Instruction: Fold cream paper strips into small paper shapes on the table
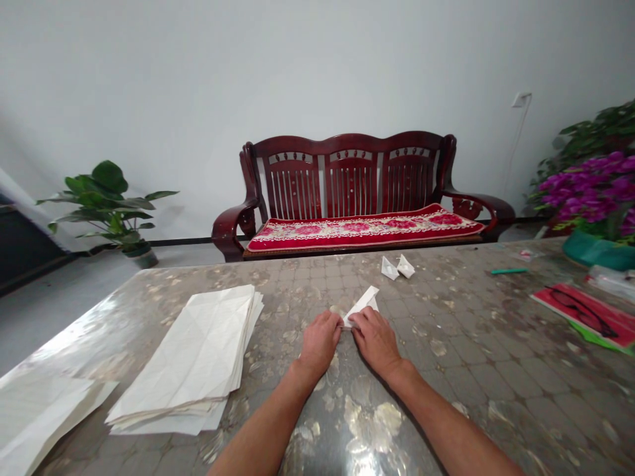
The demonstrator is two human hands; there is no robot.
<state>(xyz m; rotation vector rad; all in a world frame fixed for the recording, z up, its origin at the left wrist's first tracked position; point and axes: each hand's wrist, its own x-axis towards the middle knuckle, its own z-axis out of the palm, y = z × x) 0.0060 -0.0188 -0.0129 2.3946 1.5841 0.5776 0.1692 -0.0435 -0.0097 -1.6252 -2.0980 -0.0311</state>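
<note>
Folded paper (364,301) is being held by both hands on patterned table (471,324), R of paper stack (191,350), no contact w/ stack. Near end of folded paper is being pinched by L hand (320,338), fingers curled in; same paper is being pinched & pressed by R hand (378,338), fingers bent over its R side. Hands are being held close tog., thumbs' exact contact can't be told. Far end of folded paper is being left exposed, pointing away from the person & slightly R.

2 small folded pcs (389,269) are being seen R of & beyond the stack, side by side. Loose sheets (44,410) are lying L of stack, nearer the person. Green pen (508,271) & red packet (560,297) are lying far R of stack. Wooden bench (350,149), seat being covered by red floral mat (357,228), is standing beyond stack, to the R; potted plant (106,198) is standing beyond stack, to the L.
</note>
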